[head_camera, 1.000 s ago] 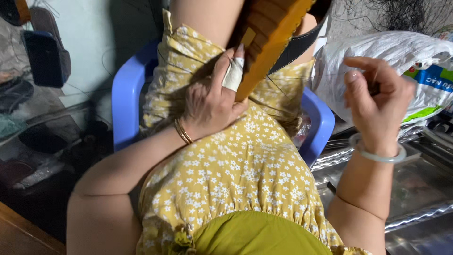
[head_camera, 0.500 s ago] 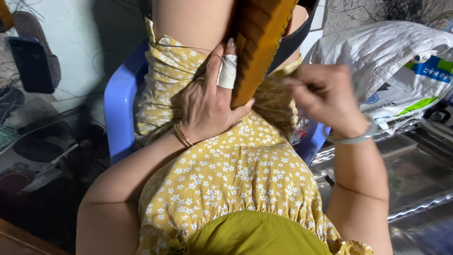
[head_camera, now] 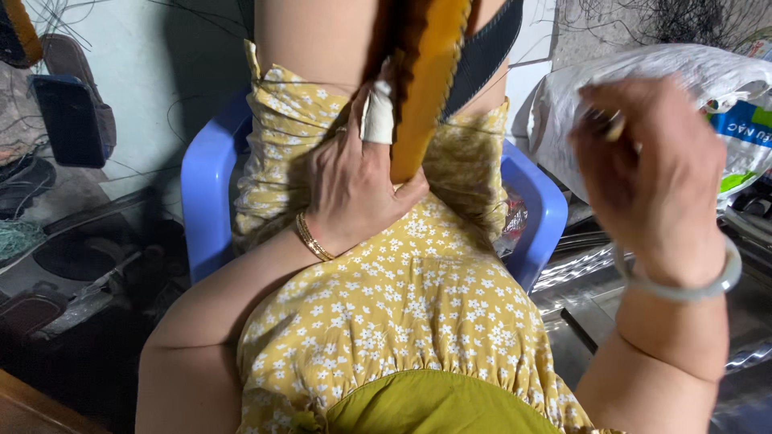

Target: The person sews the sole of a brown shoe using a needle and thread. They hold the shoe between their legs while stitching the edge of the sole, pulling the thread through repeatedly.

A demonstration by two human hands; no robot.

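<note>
My left hand (head_camera: pixel 358 181) rests on my lap and grips the lower end of a long orange-brown wooden piece (head_camera: pixel 425 80) that stands upright between my knees. One finger of that hand is wrapped in white tape, and a gold bracelet sits on the wrist. My right hand (head_camera: pixel 647 173) is raised at the right, blurred, with the fingers pinched on something small and thin that I cannot make out. A pale bangle circles the right wrist. I sit in a yellow flowered dress on a blue plastic chair (head_camera: pixel 205 205).
A white plastic bag (head_camera: pixel 683 80) with blue and green print lies at the right behind my right hand. Shiny metal sheet (head_camera: pixel 579 273) lies under it at the right. Dark clutter and wires (head_camera: pixel 72 241) fill the floor at the left.
My right hand swung in toward the wooden piece and has pulled back out to the right and up. The left hand kept its grip, and the view moved closer.
</note>
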